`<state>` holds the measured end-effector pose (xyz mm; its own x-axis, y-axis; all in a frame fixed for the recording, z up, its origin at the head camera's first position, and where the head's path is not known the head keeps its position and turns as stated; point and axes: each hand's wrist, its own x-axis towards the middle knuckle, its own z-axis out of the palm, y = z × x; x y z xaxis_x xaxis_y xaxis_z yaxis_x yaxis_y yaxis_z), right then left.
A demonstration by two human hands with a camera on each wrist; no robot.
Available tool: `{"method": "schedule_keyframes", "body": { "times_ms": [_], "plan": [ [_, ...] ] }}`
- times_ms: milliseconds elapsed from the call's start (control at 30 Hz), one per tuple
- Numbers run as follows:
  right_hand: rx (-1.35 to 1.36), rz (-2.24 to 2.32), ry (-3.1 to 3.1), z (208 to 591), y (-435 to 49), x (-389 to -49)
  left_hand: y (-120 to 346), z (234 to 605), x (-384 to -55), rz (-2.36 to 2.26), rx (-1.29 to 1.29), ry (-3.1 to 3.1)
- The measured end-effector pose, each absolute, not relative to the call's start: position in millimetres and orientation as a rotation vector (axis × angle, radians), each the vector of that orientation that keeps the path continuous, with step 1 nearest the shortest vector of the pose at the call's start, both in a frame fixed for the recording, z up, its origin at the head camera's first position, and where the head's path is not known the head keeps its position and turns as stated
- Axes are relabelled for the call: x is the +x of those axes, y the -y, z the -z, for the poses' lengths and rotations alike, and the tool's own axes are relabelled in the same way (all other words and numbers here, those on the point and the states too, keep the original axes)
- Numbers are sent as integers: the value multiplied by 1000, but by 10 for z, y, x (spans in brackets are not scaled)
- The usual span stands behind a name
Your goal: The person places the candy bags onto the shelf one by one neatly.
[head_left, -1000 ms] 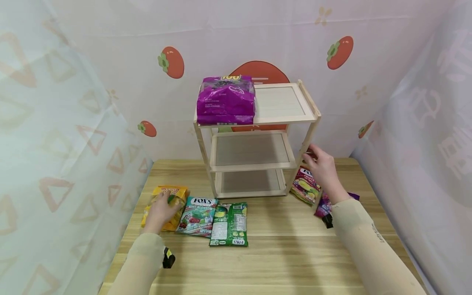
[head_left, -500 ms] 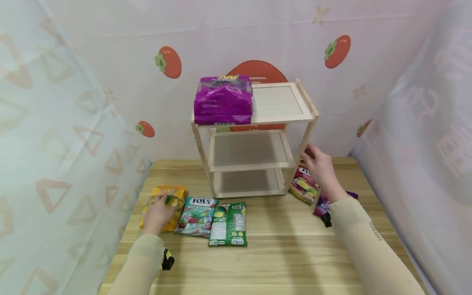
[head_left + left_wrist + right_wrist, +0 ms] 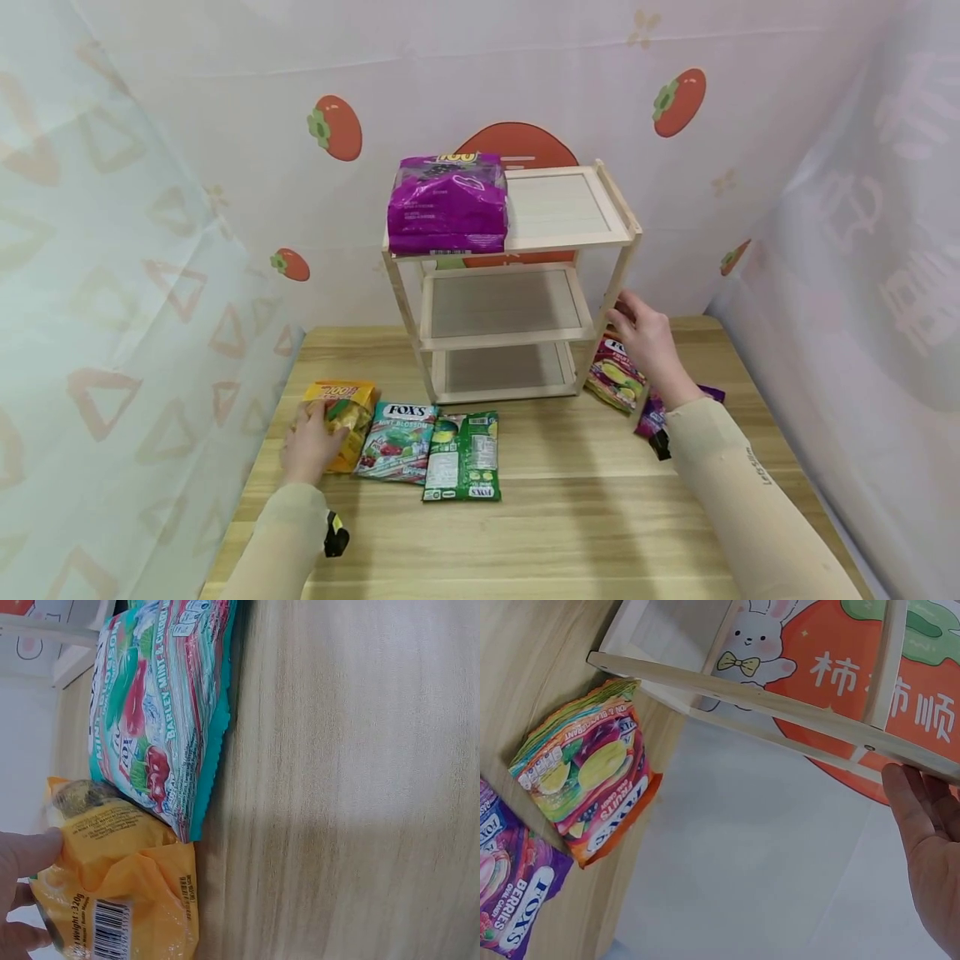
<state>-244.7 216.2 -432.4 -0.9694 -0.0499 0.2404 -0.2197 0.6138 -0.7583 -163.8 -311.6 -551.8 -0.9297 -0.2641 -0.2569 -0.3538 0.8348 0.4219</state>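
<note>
My left hand (image 3: 310, 442) lies over the left part of a yellow candy bag (image 3: 352, 425). In the left wrist view, the thumb and fingertips touch that bag near its edge, with the barcode side showing. Beside it are a teal mint candy bag (image 3: 397, 442) and a green candy bag (image 3: 462, 457), lying flat. My right hand (image 3: 648, 333) holds the right upright of the three-tier wooden shelf rack (image 3: 510, 337), thumb and fingers at the post. Some of its fingertips are hidden by the post in the right wrist view.
A large purple candy bag (image 3: 447, 204) stands on the left half of the top tier. Right of the rack lie a red-and-yellow fruit candy bag (image 3: 617, 371) and a purple berry candy bag (image 3: 514, 874). Printed cloth walls (image 3: 840, 250) enclose the wooden table (image 3: 540, 525).
My left hand has shifted left across the yellow candy bag, uncovering more of its front. The right hand keeps its place at the post. The head view has shifted slightly.
</note>
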Motion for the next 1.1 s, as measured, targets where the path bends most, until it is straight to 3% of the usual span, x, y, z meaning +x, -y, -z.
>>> {"method": "schedule_keyframes", "body": {
  "times_ms": [500,1100],
  "plan": [
    [245,-1278,2633,4337,-2171,-2456,3252,5599,-1608,-783,-656,-2687],
    [223,-1291,2641,4335,-2176,-2452,3280,5643,-1558,-866,-634,-2677]
  ]
}}
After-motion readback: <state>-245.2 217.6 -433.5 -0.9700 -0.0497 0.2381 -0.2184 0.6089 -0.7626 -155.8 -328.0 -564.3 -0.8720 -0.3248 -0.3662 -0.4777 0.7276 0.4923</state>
